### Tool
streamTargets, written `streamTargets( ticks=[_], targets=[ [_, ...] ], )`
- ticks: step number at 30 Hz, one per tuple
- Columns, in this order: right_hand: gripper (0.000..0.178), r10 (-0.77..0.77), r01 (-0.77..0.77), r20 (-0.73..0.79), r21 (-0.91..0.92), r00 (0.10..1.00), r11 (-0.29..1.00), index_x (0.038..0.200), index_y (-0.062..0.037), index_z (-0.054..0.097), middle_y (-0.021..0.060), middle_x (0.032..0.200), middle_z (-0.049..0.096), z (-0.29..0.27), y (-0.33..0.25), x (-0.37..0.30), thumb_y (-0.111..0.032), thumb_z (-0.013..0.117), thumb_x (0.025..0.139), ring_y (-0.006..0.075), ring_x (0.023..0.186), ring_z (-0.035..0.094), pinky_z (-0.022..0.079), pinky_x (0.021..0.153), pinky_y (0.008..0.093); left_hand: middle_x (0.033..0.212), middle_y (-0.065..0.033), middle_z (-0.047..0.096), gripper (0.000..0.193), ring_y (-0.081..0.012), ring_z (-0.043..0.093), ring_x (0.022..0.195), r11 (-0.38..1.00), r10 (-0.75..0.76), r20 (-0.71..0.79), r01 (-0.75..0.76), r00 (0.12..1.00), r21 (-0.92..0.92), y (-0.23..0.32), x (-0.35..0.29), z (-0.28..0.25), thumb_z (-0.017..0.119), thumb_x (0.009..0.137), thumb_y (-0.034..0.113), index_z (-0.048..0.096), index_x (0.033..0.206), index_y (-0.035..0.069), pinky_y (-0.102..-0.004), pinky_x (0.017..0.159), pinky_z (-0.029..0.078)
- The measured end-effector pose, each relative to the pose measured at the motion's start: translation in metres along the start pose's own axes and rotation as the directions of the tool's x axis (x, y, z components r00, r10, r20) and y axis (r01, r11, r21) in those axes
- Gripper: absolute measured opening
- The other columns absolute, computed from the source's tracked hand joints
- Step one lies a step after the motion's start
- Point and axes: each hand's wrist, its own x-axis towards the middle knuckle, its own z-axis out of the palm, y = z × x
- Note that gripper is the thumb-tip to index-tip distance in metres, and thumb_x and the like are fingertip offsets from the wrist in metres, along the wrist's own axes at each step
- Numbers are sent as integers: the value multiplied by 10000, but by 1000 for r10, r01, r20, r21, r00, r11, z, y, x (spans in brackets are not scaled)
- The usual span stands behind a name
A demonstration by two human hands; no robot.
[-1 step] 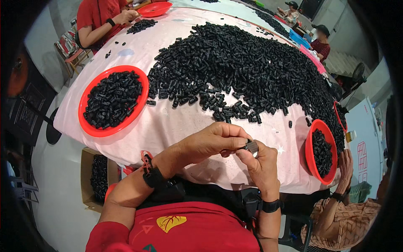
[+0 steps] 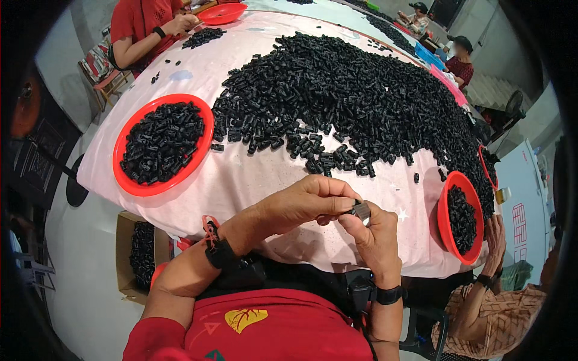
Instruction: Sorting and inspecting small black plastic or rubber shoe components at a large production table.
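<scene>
Above the near edge of the cloth, my two hands meet over one small black plastic piece (image 2: 361,210) with a greyish, ridged-looking face. My left hand (image 2: 310,203) pinches its left end between thumb and fingertips. From the right, my right hand (image 2: 378,234) grips the same piece, thumb below and fingers behind. Fingers cover much of it, so its full shape is hidden. Beyond my hands spreads a large heap of similar black plastic pieces (image 2: 361,90), with a few loose ones at its near edge.
A red basin (image 2: 122,173) of black pieces stands left on the pink cloth (image 2: 235,186); another red basin (image 2: 446,216) is at the right, beside a co-worker's hand (image 2: 496,243). A cardboard box (image 2: 124,253) of pieces sits low left. Another person (image 2: 135,42) works at the far left.
</scene>
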Motion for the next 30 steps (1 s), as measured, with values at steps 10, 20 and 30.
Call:
streamTargets(
  ticks=[10, 20, 30],
  targets=[
    [340, 3, -1, 35, -47, 999, 999, 818, -16, 667, 95, 587, 604, -1, -6, -2, -354, 710, 820, 155, 511, 582, 446, 483, 281, 766, 52, 534, 228, -29, 419, 653, 1000, 1, 10, -1, 1000, 13, 1, -1, 0, 584, 930, 239, 620, 1032, 38, -183, 589, 345],
    [280, 37, -39, -124, -18, 992, 999, 766, 2, 607, 53, 573, 568, -3, -3, -3, -245, 732, 807, 92, 528, 517, 422, 499, 255, 758, 59, 519, 231, -26, 415, 648, 995, -44, 3, 44, 999, -90, 0, 0, -5, 592, 919, 232, 623, 1057, 50, -175, 589, 332],
    [170, 112, 148, -413, 547, 904, 824, 768, -39, 523, -34, 608, 422, -24, -2, -10, -110, 509, 922, 29, 543, 358, 309, 489, 198, 771, 46, 537, 251, -26, 412, 630, 996, -16, -41, 13, 999, -92, 6, -1, -6, 595, 910, 235, 637, 1074, 50, -172, 575, 331]
  ],
)
